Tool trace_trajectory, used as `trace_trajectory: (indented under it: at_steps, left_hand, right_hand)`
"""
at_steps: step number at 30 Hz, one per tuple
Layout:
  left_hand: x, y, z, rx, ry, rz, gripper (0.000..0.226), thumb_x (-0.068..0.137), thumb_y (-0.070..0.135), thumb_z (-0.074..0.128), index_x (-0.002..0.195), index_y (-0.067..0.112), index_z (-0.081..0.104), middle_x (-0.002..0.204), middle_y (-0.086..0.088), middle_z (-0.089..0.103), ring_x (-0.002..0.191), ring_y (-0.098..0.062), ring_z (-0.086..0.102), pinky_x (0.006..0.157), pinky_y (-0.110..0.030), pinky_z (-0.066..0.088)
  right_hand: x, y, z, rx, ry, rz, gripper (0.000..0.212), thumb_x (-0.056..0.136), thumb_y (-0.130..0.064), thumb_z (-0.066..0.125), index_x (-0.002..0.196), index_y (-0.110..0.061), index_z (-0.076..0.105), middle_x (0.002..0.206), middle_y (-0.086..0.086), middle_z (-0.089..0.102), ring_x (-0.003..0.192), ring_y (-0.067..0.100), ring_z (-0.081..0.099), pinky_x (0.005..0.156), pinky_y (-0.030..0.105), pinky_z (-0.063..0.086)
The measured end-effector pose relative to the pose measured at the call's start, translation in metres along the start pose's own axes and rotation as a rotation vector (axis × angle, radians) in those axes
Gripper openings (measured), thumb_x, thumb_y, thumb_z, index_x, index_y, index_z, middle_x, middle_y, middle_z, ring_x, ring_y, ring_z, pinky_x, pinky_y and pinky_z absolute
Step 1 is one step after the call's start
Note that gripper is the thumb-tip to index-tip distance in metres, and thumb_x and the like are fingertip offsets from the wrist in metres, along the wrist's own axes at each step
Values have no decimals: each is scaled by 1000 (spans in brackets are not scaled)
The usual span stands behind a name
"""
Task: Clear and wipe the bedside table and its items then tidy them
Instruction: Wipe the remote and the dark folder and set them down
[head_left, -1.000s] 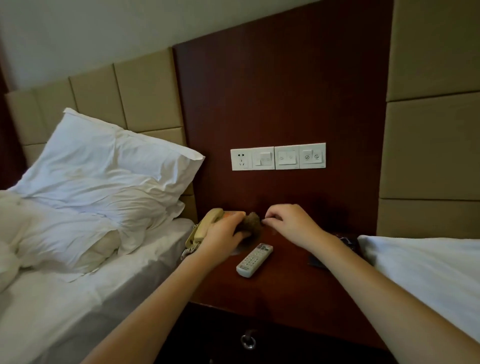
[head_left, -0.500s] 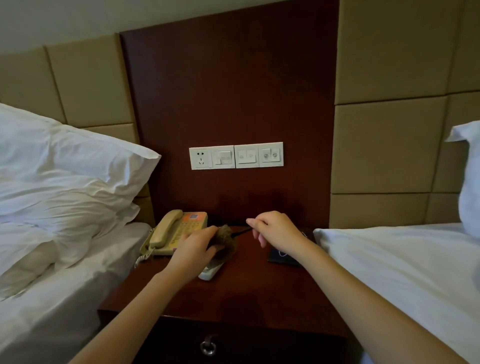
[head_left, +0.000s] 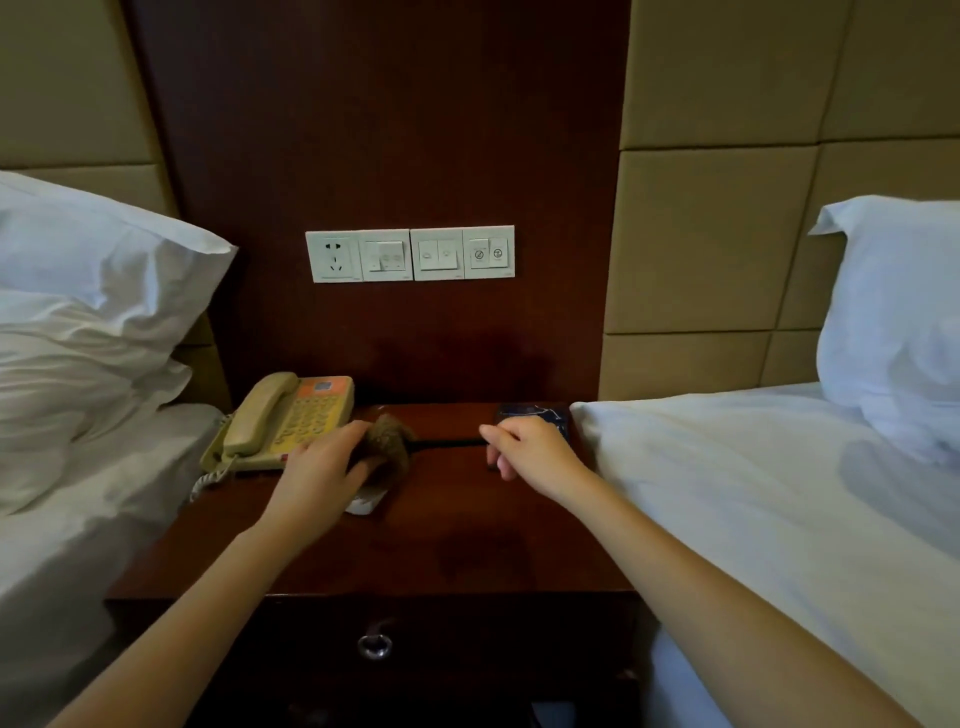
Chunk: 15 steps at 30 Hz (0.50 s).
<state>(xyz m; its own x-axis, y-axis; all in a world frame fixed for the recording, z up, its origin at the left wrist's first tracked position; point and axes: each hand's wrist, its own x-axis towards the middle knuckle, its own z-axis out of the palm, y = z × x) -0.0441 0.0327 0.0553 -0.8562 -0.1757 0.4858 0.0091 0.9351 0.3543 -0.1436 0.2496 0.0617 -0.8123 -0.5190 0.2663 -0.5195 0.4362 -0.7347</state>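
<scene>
A small duster with a brown fluffy head (head_left: 390, 441) and a thin black handle (head_left: 449, 443) lies across the dark wooden bedside table (head_left: 467, 551). My left hand (head_left: 324, 475) grips the fluffy head. My right hand (head_left: 527, 449) pinches the handle's other end. A white remote control (head_left: 366, 503) is mostly hidden under my left hand and the duster. A beige telephone (head_left: 283, 423) sits at the table's back left. A dark flat packet (head_left: 535, 415) lies at the back right, partly behind my right hand.
Beds with white sheets flank the table, with pillows on the left (head_left: 93, 312) and right (head_left: 893, 322). A white socket and switch panel (head_left: 410, 253) is on the wooden wall panel behind. A drawer with a ring pull (head_left: 374, 645) is below the tabletop.
The view has swung right and down, centring on the table. My hands have moved apart, and more of the duster's black handle shows between them. The remote is now mostly covered.
</scene>
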Motion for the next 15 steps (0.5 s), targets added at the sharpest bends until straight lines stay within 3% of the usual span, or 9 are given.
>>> trace_trajectory:
  at_steps: [3, 7, 9, 12, 15]
  left_hand:
    - [2, -17, -7, -211, 177, -114, 22, 92, 13, 54, 114, 12, 55, 97, 2, 56, 96, -18, 56, 78, -28, 42]
    - [14, -18, -15, -524, 406, -267, 28, 95, 21, 49, 121, 11, 52, 105, 0, 57, 99, -14, 53, 80, -26, 42]
    - [24, -10, -12, -640, 418, -314, 28, 96, 27, 46, 120, 12, 52, 105, 0, 58, 100, -15, 55, 78, -23, 43]
    - [38, -2, 3, -803, 370, -359, 34, 97, 37, 42, 122, 18, 53, 108, 3, 62, 102, -14, 58, 88, -32, 48]
    - [48, 4, 22, -1019, 300, -439, 42, 97, 43, 37, 128, 19, 53, 118, 0, 62, 110, -15, 58, 96, -38, 46]
  right_hand:
    - [-5, 25, 4, -60, 56, 77, 40, 100, -32, 42, 68, -15, 59, 57, -3, 57, 61, 13, 58, 70, 27, 44]
    - [-9, 37, 36, -450, 124, 61, 33, 100, -38, 42, 77, -20, 57, 68, -3, 60, 63, 16, 58, 62, 29, 45]
    - [-10, 36, 56, -610, 141, -31, 30, 99, -38, 41, 86, -19, 60, 79, 1, 66, 75, 21, 63, 73, 33, 44]
    - [-11, 37, 73, -687, 30, -102, 24, 97, -35, 44, 94, -16, 59, 90, 4, 66, 88, 26, 61, 86, 39, 38]
    - [-7, 40, 72, -673, -13, -151, 27, 97, -41, 42, 89, -18, 53, 83, 2, 60, 84, 24, 58, 83, 39, 38]
